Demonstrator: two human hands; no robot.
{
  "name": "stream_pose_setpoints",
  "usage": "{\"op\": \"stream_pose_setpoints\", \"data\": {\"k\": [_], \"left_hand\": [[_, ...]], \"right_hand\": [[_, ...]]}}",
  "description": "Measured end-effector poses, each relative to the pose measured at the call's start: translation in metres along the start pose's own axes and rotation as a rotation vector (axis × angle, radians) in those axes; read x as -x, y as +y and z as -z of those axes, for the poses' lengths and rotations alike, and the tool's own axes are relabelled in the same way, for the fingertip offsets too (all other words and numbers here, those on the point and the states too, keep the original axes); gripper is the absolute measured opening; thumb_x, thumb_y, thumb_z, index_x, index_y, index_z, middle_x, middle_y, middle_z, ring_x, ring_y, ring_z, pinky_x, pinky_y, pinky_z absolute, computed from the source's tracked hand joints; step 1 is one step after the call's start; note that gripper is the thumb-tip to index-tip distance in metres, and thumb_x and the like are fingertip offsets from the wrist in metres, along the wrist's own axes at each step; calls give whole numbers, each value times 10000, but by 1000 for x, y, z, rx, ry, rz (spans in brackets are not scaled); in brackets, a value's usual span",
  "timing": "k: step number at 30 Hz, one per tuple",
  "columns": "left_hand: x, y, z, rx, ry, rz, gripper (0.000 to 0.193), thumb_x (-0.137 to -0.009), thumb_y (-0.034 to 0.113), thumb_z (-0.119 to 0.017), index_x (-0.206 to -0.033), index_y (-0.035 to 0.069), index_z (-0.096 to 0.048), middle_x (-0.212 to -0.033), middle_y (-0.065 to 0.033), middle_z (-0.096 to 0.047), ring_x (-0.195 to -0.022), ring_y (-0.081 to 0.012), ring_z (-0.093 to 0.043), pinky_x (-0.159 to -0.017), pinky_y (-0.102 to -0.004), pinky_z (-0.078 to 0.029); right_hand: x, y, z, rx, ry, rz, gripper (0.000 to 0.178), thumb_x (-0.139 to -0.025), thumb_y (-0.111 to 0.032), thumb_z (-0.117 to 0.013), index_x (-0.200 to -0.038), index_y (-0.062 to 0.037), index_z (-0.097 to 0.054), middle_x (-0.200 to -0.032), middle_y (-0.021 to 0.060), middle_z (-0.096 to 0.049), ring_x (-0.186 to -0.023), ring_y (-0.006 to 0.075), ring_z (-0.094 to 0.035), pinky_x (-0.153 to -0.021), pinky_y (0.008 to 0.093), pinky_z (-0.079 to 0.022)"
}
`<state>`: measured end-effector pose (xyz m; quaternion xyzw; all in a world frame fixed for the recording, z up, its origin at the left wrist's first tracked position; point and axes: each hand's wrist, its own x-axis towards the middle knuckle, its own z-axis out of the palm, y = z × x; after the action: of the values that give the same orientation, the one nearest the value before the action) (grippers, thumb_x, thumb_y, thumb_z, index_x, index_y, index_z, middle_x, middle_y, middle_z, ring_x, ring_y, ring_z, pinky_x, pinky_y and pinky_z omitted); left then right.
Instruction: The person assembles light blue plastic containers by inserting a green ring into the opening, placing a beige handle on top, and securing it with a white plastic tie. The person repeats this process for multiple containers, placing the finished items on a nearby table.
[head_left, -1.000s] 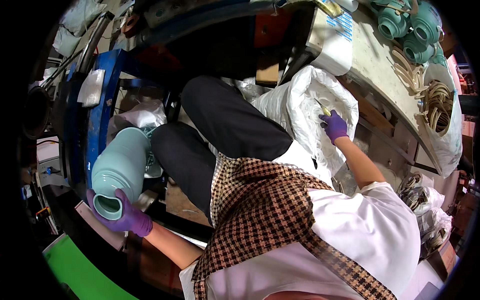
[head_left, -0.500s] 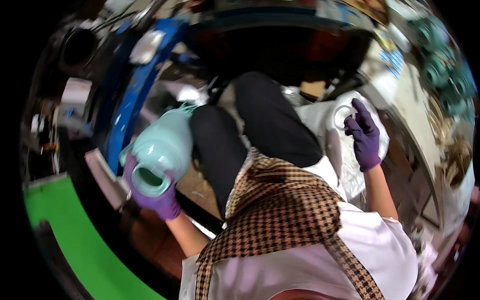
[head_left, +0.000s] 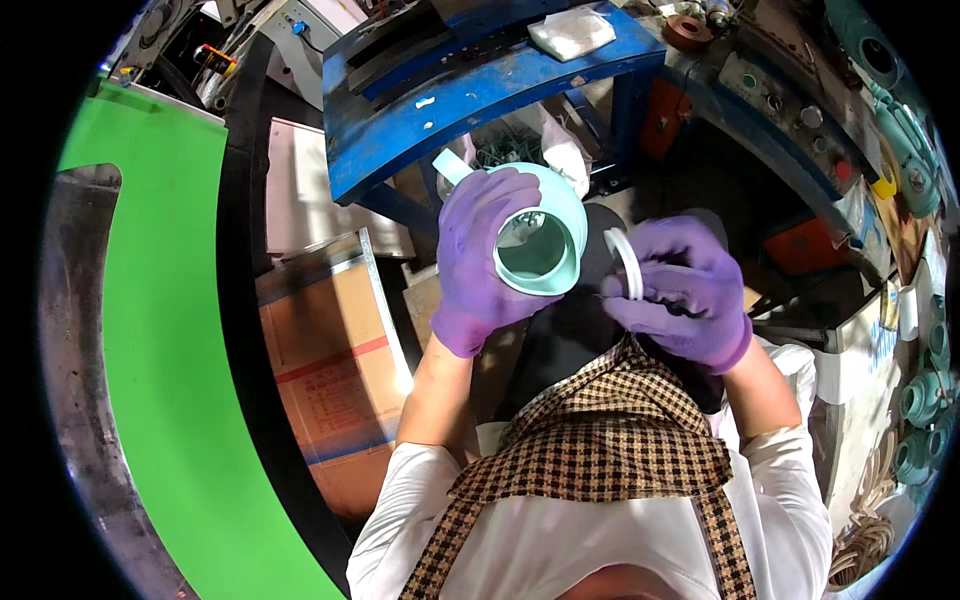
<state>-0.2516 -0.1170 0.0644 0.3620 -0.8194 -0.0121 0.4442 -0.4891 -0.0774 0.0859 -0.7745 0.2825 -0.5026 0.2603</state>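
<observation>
While I watch from my end, the glossy mint-green vessel with a wide round mouth (head_left: 570, 215) is up above the lap, its opening tilted toward the wearer. The purple-gloved left hand (head_left: 482, 250) grips it round the neck and side, beneath a flat tab sticking out at upper left. Just right of the mouth, and apart from it, the purple-gloved right hand (head_left: 708, 278) pinches a thin white ring (head_left: 630, 265) at the fingertips, seen nearly edge-on.

I judge the ring the likelier loss: so light a hold could let it flick away if it knocks the vessel's rim. The vessel itself could twist or slide, since the glaze looks slick and I see only one of the hands on it; a fall onto something hard might chip it.

Beyond, I see the scuffed blue metal desk (head_left: 375, 140) bearing a white folded packet (head_left: 570, 35). A brown cardboard box (head_left: 335, 370) stands at left, beside a long bright green surface (head_left: 165, 300). To the right are a dark control panel with a red button (head_left: 800, 115), more mint-green vessels (head_left: 925, 395) and a heap of beige strips (head_left: 860, 540).
</observation>
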Motion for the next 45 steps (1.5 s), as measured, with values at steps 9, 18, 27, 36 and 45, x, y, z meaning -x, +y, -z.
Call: {"op": "stream_pose_setpoints", "data": {"k": [9,18,27,36,45], "left_hand": [[-12,7,-8,91,-96,-34,612,-597,284,-843,-1144,82,-654,-1190,-106,-676,-1179,-328,-611,-1078,-488,-398],[-13,20,-29,-57,-145,-141,481,-691,280,-773,-1121,84,-685,-1176,-97,-697,-1187,-300,-622,-1096,-473,-384],[-13,71,-61,-173,-322,-342,622,-673,269,-767,-1238,78,-591,-1270,-129,-633,-1251,-367,-560,-1144,-578,-303],[31,99,-39,-345,-667,-943,383,-865,278,-634,-1234,193,-577,-1336,23,-557,-1252,-202,-525,-973,-491,-383],[90,93,-68,-459,-727,-1311,392,-952,269,-495,-1340,234,-544,-1471,73,-453,-1281,-93,-478,-844,-352,-428]], "right_hand": [[-21,-2,-24,148,-230,-22,310,-735,-52,-708,-1041,-58,-663,-1011,117,-676,-848,349,-667,-713,397,-541],[11,9,-49,314,-26,-106,171,-744,-104,-660,-909,-62,-657,-897,143,-646,-825,340,-658,-696,415,-530],[63,10,-5,274,-326,-236,193,-758,-61,-640,-944,-13,-667,-885,181,-672,-822,366,-664,-700,423,-540],[252,-17,195,568,815,-345,228,-846,-94,-751,-1058,-18,-715,-1069,127,-715,-986,257,-676,-878,389,-534],[402,54,336,947,904,-1027,267,-808,-188,-780,-1041,-62,-751,-1081,118,-675,-971,265,-668,-869,359,-532]]}}
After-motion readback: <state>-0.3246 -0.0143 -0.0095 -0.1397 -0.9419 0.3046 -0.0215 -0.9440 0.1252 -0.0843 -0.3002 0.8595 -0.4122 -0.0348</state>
